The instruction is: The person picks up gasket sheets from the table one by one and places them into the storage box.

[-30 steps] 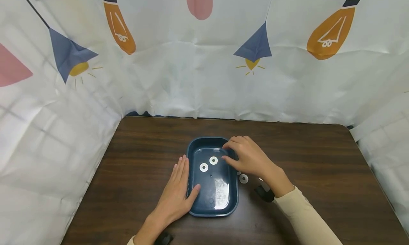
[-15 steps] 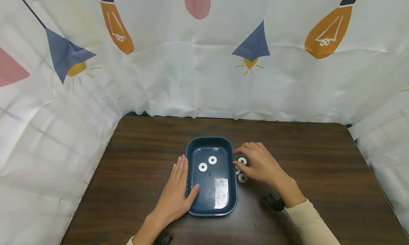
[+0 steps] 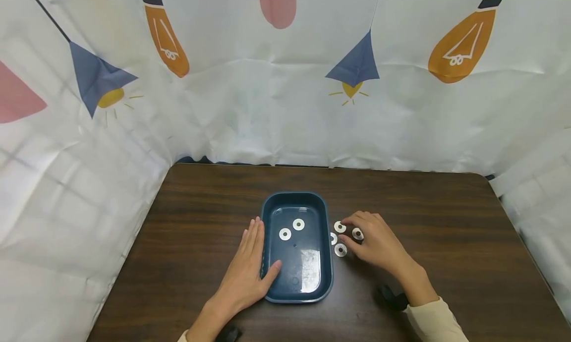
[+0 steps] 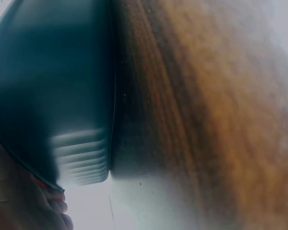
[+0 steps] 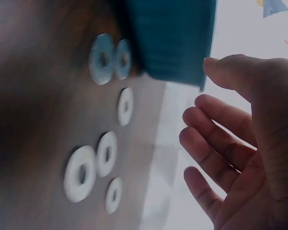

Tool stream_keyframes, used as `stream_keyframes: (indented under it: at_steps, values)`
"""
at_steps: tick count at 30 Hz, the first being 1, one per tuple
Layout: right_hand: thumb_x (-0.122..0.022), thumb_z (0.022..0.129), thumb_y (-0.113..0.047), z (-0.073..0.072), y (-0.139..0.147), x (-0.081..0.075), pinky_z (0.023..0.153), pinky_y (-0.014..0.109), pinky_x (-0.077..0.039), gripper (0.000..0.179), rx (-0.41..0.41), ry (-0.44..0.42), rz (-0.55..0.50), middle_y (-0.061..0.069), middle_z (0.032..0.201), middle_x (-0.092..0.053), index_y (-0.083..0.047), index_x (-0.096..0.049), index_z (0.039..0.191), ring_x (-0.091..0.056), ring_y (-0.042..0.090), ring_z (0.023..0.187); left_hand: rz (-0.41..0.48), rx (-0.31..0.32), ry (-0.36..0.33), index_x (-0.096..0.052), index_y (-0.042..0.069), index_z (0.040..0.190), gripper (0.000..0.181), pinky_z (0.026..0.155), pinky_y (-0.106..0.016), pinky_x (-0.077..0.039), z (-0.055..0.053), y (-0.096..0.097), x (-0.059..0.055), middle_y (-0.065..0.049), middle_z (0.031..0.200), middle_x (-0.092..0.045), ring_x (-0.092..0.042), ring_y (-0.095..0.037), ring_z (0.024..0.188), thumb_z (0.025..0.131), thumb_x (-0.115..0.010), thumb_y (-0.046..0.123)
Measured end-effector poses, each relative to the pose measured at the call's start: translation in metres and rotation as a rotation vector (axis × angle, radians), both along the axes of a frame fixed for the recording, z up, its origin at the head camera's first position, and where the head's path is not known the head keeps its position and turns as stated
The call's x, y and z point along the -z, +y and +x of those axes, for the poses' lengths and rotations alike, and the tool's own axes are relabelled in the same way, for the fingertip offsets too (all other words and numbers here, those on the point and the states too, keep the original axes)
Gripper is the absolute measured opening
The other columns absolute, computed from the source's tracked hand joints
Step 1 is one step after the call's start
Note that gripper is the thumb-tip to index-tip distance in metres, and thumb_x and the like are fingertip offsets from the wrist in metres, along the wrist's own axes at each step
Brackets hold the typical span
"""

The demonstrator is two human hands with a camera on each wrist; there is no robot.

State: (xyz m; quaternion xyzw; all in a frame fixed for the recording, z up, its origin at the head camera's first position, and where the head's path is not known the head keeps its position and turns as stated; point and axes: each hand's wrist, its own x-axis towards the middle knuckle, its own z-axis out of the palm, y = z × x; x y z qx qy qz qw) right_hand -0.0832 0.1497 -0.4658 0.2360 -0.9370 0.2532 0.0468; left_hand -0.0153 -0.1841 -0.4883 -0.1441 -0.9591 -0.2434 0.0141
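Note:
A dark blue rectangular tray (image 3: 295, 272) lies on the brown wooden table. Inside it are two flat metal washers, one washer (image 3: 285, 234) a little left of the other washer (image 3: 298, 224). My left hand (image 3: 244, 272) rests along the tray's left side, fingers straight and thumb over the rim. To the right of the tray my right hand (image 3: 379, 243) hovers over several more washers (image 3: 341, 250), thumb and fingers apart. In the right wrist view the right hand (image 5: 245, 143) has nothing between its fingers, and loose washers (image 5: 80, 173) lie on the table beside it.
The wooden table (image 3: 200, 208) has rounded far corners. Beyond its back edge hangs a white curtain (image 3: 250, 109) printed with lamps and bulbs. A dark wrist-worn device (image 3: 393, 298) sits below the right wrist.
My right hand has moved from above the tray's right rim to the right, over the loose washers, uncovering several of them. My left hand stays against the tray.

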Motion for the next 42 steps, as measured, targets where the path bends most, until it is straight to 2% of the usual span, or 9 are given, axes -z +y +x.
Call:
stream_keyframes:
  at_steps: [3, 5, 11, 24, 33, 42]
  values:
    - [-0.085, 0.090, -0.026, 0.006, 0.008, 0.007, 0.101, 0.053, -0.053, 0.031, 0.021, -0.003, -0.002, 0.003, 0.110, -0.078, -0.010, -0.078, 0.115, -0.070, 0.021, 0.103, -0.003, 0.004, -0.003, -0.008, 0.005, 0.170, 0.101, 0.137, -0.033, 0.000, 0.000, 0.000, -0.001, -0.012, 0.181, -0.005, -0.015, -0.038, 0.167, 0.100, -0.066, 0.046]
    - [-0.085, 0.090, -0.025, 0.008, 0.012, 0.011, 0.096, 0.051, -0.053, 0.031, 0.031, 0.004, -0.001, 0.002, 0.106, -0.077, -0.010, -0.077, 0.115, -0.069, 0.020, 0.097, -0.006, 0.005, -0.007, -0.007, 0.005, 0.170, 0.101, 0.137, -0.032, 0.001, -0.001, 0.000, -0.001, -0.011, 0.181, -0.003, -0.015, -0.038, 0.167, 0.099, -0.066, 0.046]
    - [-0.086, 0.088, -0.023, 0.014, 0.019, 0.016, 0.091, 0.049, -0.053, 0.030, 0.067, 0.005, 0.005, 0.001, 0.101, -0.076, -0.011, -0.078, 0.114, -0.069, 0.020, 0.092, -0.019, -0.006, -0.008, -0.008, 0.006, 0.170, 0.102, 0.136, -0.053, -0.020, -0.001, 0.001, -0.001, -0.014, 0.180, -0.008, -0.015, -0.037, 0.167, 0.099, -0.068, 0.045]
    - [-0.089, 0.085, -0.024, 0.027, 0.036, 0.031, 0.093, 0.054, -0.053, 0.030, 0.159, 0.006, 0.093, 0.004, 0.103, -0.075, -0.011, -0.078, 0.109, -0.070, 0.025, 0.098, -0.023, -0.008, -0.008, -0.007, 0.006, 0.170, 0.102, 0.135, -0.055, -0.022, -0.001, 0.002, 0.000, -0.015, 0.180, -0.009, -0.016, -0.037, 0.167, 0.099, -0.068, 0.044]
    - [-0.090, 0.084, -0.027, 0.028, 0.044, 0.031, 0.094, 0.057, -0.053, 0.030, 0.197, -0.034, 0.133, 0.005, 0.104, -0.076, -0.012, -0.078, 0.107, -0.072, 0.028, 0.101, -0.025, -0.010, -0.015, -0.006, 0.008, 0.171, 0.102, 0.134, -0.056, -0.022, -0.002, 0.001, 0.000, -0.014, 0.180, -0.008, -0.016, -0.038, 0.167, 0.099, -0.067, 0.047]
    - [-0.089, 0.086, -0.028, 0.024, 0.045, 0.028, 0.084, 0.052, -0.052, 0.023, 0.193, -0.093, 0.146, -0.001, 0.093, -0.072, -0.016, -0.077, 0.101, -0.069, 0.019, 0.089, -0.033, -0.016, -0.027, -0.007, 0.007, 0.171, 0.102, 0.131, -0.062, -0.027, -0.002, 0.002, -0.001, -0.014, 0.180, -0.009, -0.015, -0.036, 0.167, 0.099, -0.066, 0.049]
